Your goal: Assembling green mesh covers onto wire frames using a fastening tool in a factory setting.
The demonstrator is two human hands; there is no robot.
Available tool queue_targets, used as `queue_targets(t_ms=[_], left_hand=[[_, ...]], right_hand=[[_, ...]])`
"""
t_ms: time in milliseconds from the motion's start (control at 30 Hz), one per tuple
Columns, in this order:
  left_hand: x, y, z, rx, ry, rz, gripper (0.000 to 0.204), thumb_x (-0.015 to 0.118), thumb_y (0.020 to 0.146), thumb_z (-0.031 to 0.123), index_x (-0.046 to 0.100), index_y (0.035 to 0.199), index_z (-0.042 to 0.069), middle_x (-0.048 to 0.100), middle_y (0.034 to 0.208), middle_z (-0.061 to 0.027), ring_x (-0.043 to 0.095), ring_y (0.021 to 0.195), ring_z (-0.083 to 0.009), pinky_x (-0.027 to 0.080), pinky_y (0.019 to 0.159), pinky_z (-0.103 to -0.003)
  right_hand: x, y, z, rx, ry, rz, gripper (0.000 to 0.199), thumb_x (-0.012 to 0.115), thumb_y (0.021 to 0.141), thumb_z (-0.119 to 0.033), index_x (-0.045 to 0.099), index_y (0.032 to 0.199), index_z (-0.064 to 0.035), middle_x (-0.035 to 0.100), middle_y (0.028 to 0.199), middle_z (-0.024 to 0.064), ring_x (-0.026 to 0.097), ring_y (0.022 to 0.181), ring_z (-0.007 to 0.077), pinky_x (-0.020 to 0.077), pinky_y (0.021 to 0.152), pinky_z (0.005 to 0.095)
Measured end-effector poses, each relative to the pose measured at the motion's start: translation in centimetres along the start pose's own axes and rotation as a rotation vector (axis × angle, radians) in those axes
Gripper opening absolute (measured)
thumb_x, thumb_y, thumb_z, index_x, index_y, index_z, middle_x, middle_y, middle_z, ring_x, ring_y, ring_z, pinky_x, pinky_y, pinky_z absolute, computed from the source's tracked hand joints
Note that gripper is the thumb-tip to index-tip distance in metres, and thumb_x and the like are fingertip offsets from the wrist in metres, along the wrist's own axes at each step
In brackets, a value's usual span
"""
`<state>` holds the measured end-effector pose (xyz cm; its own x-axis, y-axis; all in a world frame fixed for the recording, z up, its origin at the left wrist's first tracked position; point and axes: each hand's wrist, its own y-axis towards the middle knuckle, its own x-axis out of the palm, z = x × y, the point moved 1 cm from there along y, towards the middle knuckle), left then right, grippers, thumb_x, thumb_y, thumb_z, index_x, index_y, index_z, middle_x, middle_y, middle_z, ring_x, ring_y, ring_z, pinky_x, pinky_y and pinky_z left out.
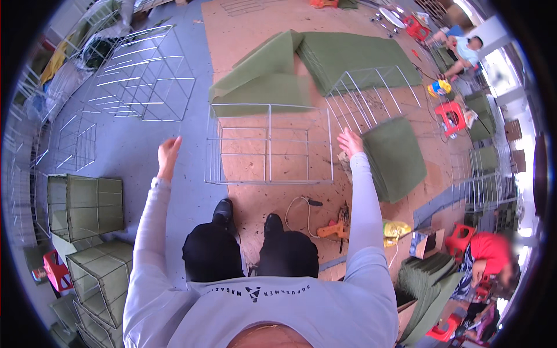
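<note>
A silver wire frame of thin welded bars stands on the brown board in front of my feet. My left hand is held up to the left of the frame, apart from it, empty, with its fingers stretched out. On the other side my right hand has its fingers spread, close to the frame's right edge; whether it touches a bar I cannot tell. A stack of green fabric sheets lies just right of that hand. Behind it, another wire frame rests by the green sheets.
Large green sheets cover the far board. An orange glue gun with a pale cord lies near my feet. More wire frames stand far left, green-covered frames nearer. A red stool and seated people are at right.
</note>
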<state>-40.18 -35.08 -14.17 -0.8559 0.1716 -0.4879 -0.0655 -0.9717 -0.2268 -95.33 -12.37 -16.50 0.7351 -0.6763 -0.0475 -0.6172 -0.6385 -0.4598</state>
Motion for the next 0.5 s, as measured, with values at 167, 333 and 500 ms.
queue_targets(t_ms=[167, 333, 500], left_hand=[[7.1, 8.1, 9.7, 0.556, 0.327, 0.006, 0.042, 0.064, 0.075, 0.034, 0.061, 0.098, -0.001, 0.062, 0.090, -0.0173, 0.060, 0.087, -0.0269, 0.046, 0.076, -0.034], [9.4, 20.3, 5.2, 0.347, 0.437, -0.125, 0.052, 0.065, 0.070, 0.040, 0.060, 0.101, -0.002, 0.061, 0.098, -0.0203, 0.059, 0.094, -0.0295, 0.045, 0.082, -0.036], [14.0, 22.9, -0.2, 0.012, 0.289, -0.354, 0.074, 0.070, 0.066, 0.039, 0.045, 0.122, -0.003, 0.051, 0.119, -0.0200, 0.046, 0.114, -0.0319, 0.040, 0.092, -0.037]], right_hand=[[-2.0, 1.4, 3.4, -0.003, 0.050, 0.018, 0.046, 0.057, 0.085, -0.032, 0.044, 0.116, -0.0016, 0.057, 0.107, 0.0134, 0.058, 0.096, 0.0230, 0.0449, 0.079, 0.0351], [-3.5, -0.9, 7.2, 0.041, -0.015, -0.020, 0.028, 0.052, 0.088, -0.027, 0.051, 0.107, -0.0055, 0.061, 0.095, 0.0070, 0.060, 0.086, 0.0163, 0.0472, 0.069, 0.0272], [-11.8, -7.0, 14.8, 0.136, -0.070, 0.149, 0.023, 0.052, 0.088, -0.024, 0.051, 0.104, -0.0072, 0.061, 0.090, 0.0059, 0.061, 0.081, 0.0161, 0.0492, 0.063, 0.0264]])
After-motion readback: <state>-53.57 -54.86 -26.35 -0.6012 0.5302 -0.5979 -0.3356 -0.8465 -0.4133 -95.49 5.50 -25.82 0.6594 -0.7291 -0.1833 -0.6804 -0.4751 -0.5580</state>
